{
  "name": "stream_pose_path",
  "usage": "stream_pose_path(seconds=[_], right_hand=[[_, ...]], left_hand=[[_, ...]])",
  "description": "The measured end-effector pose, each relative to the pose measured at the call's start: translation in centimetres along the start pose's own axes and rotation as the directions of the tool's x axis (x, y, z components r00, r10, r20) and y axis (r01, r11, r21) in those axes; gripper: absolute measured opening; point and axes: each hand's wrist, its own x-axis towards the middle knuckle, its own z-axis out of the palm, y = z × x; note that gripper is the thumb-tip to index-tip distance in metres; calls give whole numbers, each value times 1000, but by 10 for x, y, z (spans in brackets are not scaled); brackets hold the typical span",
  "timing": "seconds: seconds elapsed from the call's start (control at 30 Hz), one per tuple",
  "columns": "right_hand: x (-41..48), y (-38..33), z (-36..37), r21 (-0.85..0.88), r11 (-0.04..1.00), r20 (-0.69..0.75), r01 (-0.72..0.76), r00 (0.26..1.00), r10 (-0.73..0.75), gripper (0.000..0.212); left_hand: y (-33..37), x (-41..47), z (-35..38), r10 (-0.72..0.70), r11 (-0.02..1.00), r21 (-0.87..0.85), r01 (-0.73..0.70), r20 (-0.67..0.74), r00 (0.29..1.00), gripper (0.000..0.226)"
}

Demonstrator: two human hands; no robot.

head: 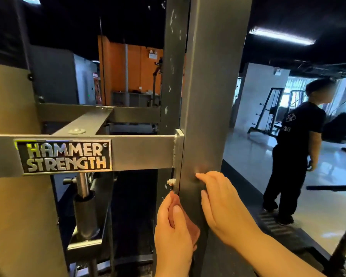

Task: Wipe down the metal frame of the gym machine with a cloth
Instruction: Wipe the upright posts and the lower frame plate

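The gym machine's grey upright post (pixel 206 96) rises through the middle of the view. A crossbar with a HAMMER STRENGTH plate (pixel 64 155) is bolted to its left side. My left hand (pixel 172 232) is at the post's left edge, just below the bolted joint. Its thumb and fingers pinch a small reddish-brown cloth (pixel 188 222) against the metal, and the hand hides most of the cloth. My right hand (pixel 222 204) lies on the post's front face with its fingertips touching the metal. It holds nothing.
A bolt and nut (pixel 171 181) stick out just above my left hand. A steel pin and sleeve (pixel 84 198) hang under the crossbar. A person in dark clothes (pixel 294 152) stands on the shiny floor to the right, with racks (pixel 268 112) behind.
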Motion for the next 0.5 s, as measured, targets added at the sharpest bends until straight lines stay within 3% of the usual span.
stream_pose_path(seconds=[0.17,0.27,0.33,0.4,0.5], right_hand=[[26,0,-9,248,968,-33,-28,999,38,39],[44,-5,-22,418,908,-140,-18,986,85,23],[61,-11,-40,461,886,-289,54,953,92,24],[78,-19,-59,393,905,-457,160,889,41,33],[95,-24,-65,388,865,-497,318,863,-95,40]], left_hand=[[19,-5,0,253,966,-12,-257,-136,958,25],[44,4,14,462,883,2,-469,-184,868,38],[67,22,25,601,793,27,-608,-190,776,51],[92,41,35,742,670,57,-741,-99,663,53],[100,66,54,828,536,71,-841,150,540,57]])
